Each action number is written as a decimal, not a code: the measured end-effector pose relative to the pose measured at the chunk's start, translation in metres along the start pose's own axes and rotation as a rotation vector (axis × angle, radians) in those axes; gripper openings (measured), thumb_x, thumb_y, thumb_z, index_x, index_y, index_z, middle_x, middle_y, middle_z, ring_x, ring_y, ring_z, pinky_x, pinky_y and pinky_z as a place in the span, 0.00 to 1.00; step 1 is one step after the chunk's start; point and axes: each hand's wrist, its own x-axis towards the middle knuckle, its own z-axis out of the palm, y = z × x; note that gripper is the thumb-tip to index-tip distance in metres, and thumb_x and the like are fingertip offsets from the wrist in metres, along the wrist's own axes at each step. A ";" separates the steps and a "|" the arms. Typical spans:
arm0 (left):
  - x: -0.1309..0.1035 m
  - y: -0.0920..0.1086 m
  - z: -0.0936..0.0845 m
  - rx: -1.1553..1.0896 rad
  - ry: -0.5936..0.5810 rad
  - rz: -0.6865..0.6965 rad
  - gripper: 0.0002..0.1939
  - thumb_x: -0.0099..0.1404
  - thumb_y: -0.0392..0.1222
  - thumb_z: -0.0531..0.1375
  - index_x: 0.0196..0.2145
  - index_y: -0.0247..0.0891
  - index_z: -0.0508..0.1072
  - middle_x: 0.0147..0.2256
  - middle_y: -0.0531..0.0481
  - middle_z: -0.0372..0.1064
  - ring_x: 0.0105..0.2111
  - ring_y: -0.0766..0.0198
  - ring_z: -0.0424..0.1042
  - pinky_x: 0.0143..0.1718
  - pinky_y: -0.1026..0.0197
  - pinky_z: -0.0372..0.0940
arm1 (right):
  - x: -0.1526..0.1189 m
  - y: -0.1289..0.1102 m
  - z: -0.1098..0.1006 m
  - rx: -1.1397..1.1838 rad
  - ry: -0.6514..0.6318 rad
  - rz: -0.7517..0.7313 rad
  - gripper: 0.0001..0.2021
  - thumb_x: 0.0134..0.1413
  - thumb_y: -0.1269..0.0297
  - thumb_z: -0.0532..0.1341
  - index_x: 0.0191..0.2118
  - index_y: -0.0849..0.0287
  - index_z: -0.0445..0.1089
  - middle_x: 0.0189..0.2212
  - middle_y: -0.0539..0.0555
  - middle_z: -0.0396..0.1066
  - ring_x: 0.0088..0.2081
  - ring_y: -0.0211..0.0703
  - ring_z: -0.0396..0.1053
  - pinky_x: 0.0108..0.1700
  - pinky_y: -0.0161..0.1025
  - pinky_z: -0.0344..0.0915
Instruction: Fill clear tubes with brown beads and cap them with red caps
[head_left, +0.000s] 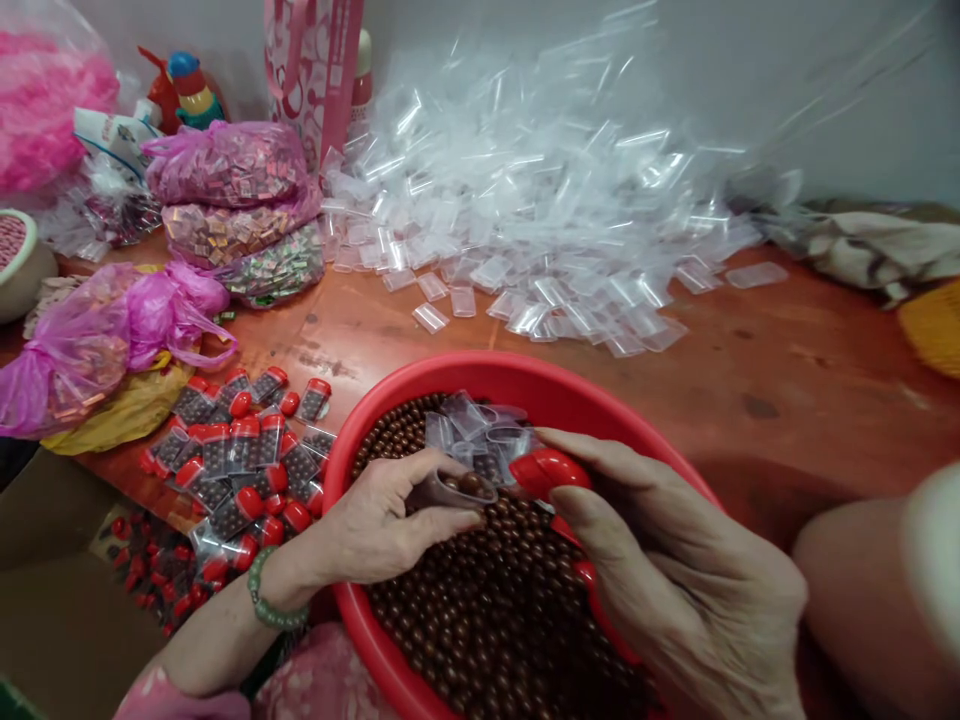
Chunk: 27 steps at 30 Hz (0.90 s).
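Observation:
Over the red basin (517, 368), my left hand (386, 520) pinches a clear plastic case (454, 487) with brown balls showing at its open mouth. My right hand (660, 560) holds a red cap (550, 470) between thumb and fingers, a short gap to the right of the case. Brown balls (480, 610) fill much of the basin. Several clear cases without caps (469, 415) lie on the balls behind my hands. More red caps (589, 575) show in the basin, partly hidden by my right hand.
Filled red-capped cases (244, 445) are piled left of the basin, above a cardboard box (52, 590) holding more. A large heap of clear cases (525, 220) lies at the back. Pink bags (232, 165) stand at the back left, cloth (885, 245) at the right.

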 end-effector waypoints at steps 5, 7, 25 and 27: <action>0.003 0.002 -0.003 0.033 0.002 0.072 0.06 0.62 0.37 0.60 0.37 0.34 0.73 0.34 0.49 0.72 0.35 0.66 0.70 0.39 0.64 0.63 | 0.004 0.004 0.001 0.027 0.012 0.066 0.12 0.58 0.63 0.62 0.47 0.49 0.74 0.42 0.50 0.78 0.42 0.43 0.76 0.50 0.42 0.71; 0.002 0.002 -0.004 0.030 -0.020 0.076 0.06 0.61 0.36 0.60 0.37 0.33 0.74 0.35 0.48 0.73 0.35 0.66 0.71 0.40 0.64 0.64 | 0.004 0.003 0.000 0.031 -0.009 0.085 0.11 0.57 0.63 0.62 0.47 0.49 0.74 0.41 0.50 0.78 0.41 0.44 0.76 0.49 0.42 0.71; 0.005 -0.005 -0.005 0.377 0.020 0.260 0.09 0.64 0.35 0.60 0.42 0.32 0.77 0.39 0.44 0.77 0.40 0.63 0.74 0.44 0.64 0.66 | 0.007 -0.001 0.003 0.065 0.033 0.031 0.14 0.55 0.67 0.65 0.47 0.46 0.75 0.42 0.46 0.78 0.42 0.39 0.75 0.50 0.37 0.69; 0.005 -0.004 -0.004 0.383 -0.002 0.280 0.09 0.65 0.35 0.59 0.41 0.31 0.77 0.40 0.43 0.77 0.40 0.63 0.74 0.45 0.64 0.66 | 0.007 -0.001 0.003 0.075 0.033 0.032 0.14 0.55 0.67 0.65 0.47 0.45 0.75 0.42 0.45 0.78 0.42 0.38 0.75 0.50 0.36 0.69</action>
